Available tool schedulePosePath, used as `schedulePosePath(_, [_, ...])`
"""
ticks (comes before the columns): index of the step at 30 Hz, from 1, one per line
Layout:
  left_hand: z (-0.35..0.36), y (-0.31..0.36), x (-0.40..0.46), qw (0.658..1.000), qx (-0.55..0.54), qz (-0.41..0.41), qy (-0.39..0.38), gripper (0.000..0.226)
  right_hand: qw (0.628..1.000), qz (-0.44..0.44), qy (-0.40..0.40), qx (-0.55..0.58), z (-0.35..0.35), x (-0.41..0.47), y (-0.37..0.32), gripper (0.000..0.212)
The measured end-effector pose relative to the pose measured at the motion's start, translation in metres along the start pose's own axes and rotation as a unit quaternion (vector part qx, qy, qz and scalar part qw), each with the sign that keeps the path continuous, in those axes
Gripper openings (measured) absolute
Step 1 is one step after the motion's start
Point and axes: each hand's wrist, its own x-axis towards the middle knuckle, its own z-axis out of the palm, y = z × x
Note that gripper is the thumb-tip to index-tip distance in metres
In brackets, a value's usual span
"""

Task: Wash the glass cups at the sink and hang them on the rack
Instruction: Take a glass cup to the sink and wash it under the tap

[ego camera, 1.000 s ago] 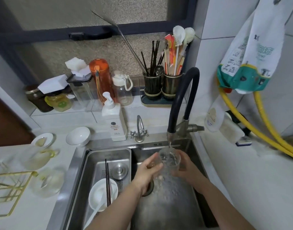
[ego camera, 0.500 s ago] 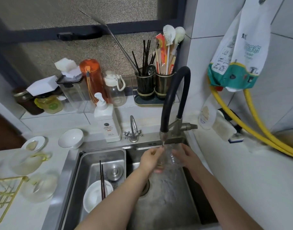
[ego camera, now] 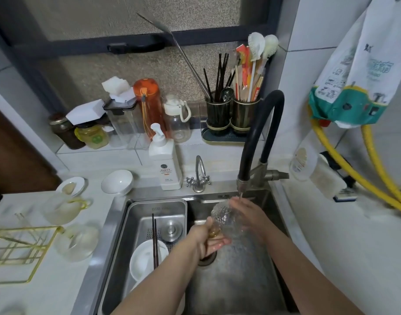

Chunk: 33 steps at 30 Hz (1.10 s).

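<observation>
While tilted, clear textured glass cup glistens wet

My cup now tipped sideways under the faucet, left hand dropped to its handle, right hand cupping its side
</observation>
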Motion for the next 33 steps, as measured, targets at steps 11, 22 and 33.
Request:
schedulePosePath(11, [0.029,-0.001,-0.001,0.96,0.158,0.222,0.064,0.031,0.991,0.013,0.059,0.115,-0.023,-0.013,0.0,0.014])
schedulePosePath(22, [0.002,-0.001,-0.028,0.71,0.465,0.501,0.168,0.039,0.963,-0.042,-0.085,0.252,-0.01,-0.027,-0.003,0.029])
schedulePosePath(33, [0.012,-0.014,-0.023,0.917,0.202,0.34,0.044,0.017,0.982,-0.133,0.083,0.101,-0.01,-0.025,0.002,0.042])
